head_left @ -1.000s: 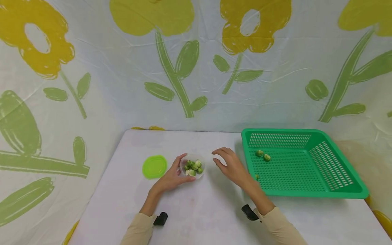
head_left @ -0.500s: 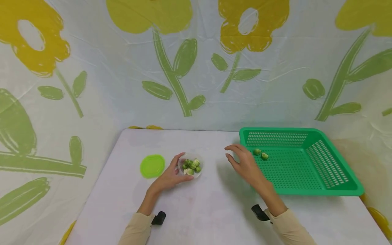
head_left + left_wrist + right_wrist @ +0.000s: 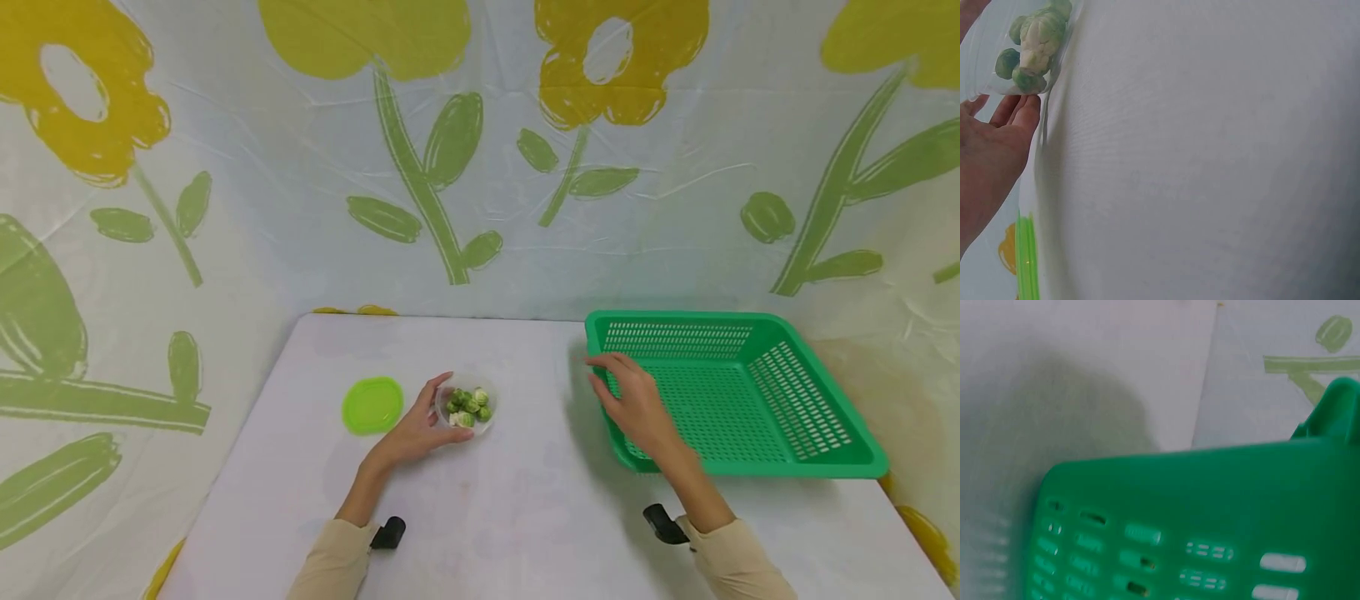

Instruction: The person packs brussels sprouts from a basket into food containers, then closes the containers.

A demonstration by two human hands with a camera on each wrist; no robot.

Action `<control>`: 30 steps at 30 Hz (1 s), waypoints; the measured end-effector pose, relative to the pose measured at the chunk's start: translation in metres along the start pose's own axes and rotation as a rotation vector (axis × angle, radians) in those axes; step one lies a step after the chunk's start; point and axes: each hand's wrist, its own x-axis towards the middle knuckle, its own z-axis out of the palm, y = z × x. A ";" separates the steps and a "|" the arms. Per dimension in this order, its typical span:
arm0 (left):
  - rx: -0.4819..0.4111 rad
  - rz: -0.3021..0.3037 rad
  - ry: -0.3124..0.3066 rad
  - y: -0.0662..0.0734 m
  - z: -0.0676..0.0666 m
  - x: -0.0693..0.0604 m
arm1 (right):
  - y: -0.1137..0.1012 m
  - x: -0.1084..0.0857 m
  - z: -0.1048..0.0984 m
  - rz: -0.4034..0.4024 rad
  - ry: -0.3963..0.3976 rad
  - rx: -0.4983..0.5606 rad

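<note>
In the head view my left hand [image 3: 415,432] holds a clear plastic bowl [image 3: 489,422] between thumb and fingers. Several Brussels sprouts [image 3: 467,406] lie inside it. The left wrist view shows the sprouts [image 3: 1043,37] through the bowl's wall, with fingers against its side. My right hand [image 3: 636,406] hovers over the left side of a green plastic basket [image 3: 750,468], its fingers loosely bent and nothing visible in them. It covers the part of the basket where sprouts lay. The right wrist view has the slotted basket wall [image 3: 1210,481] close up; the hand is out of that view.
A bright green lid [image 3: 372,406] lies flat on the white table [image 3: 480,533], left of the bowl. At the right stands the basket, near the table's back edge. A flower-patterned cloth [image 3: 300,167] hangs behind the table.
My right hand has moved right, from near the bowl to over the basket's left rim, now covering the sprouts there. The left hand has kept its hold on the bowl.
</note>
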 end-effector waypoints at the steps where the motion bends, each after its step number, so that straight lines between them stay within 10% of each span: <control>1: -0.001 0.002 -0.002 0.000 0.000 0.000 | 0.002 -0.001 -0.001 0.007 0.000 -0.003; 17: -0.002 0.007 -0.001 0.000 -0.001 0.000 | 0.026 -0.022 -0.018 0.057 -0.030 -0.052; 30: -0.008 0.007 -0.010 0.000 0.000 0.000 | 0.035 -0.028 -0.028 0.123 -0.341 -0.057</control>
